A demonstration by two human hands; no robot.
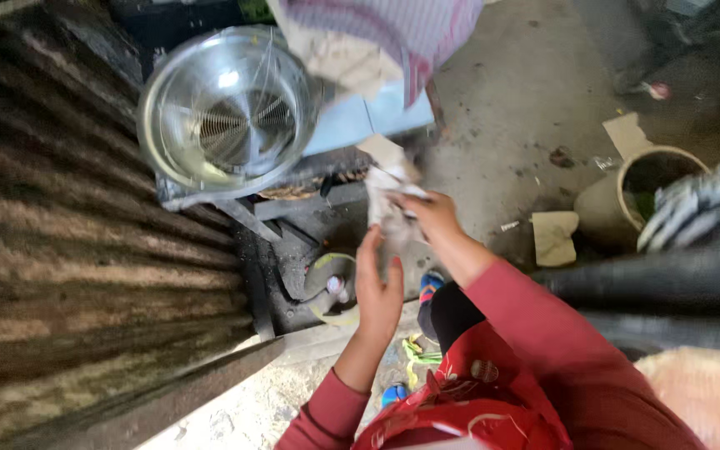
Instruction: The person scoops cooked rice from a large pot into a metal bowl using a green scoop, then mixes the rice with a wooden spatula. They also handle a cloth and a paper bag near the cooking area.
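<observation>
Nearest to me I see red sleeves and a red patterned cloth bunched at the bottom of the view, with a dark leg and a blue and orange shoe just beyond it. Small blue and yellow-green scraps lie on the ground beside the near forearm.

A little farther out, my left hand stands upright and flat, fingers together and held open, gripping nothing; its fingertips reach up to the lower edge of a crumpled pale rag. My right hand comes in from the right and is closed around that rag, which hangs in the middle of the scene, above a dark metal frame. Below the rag, on the ground inside the frame, I see a coil of pale hose with a small white and red cap-like piece at its centre; it is blurred.

To the right, a round tan bucket stands on the concrete floor; its inside looks dark with something green, too blurred for me to name. A black and white patterned cloth overlaps its right rim, and flat cardboard pieces lie just beside it.

Farther left, a shiny steel bowl rests tilted on the frame, and appears to hold nothing but reflections. Farthest off, a striped cloth hangs over a pale blue box
</observation>
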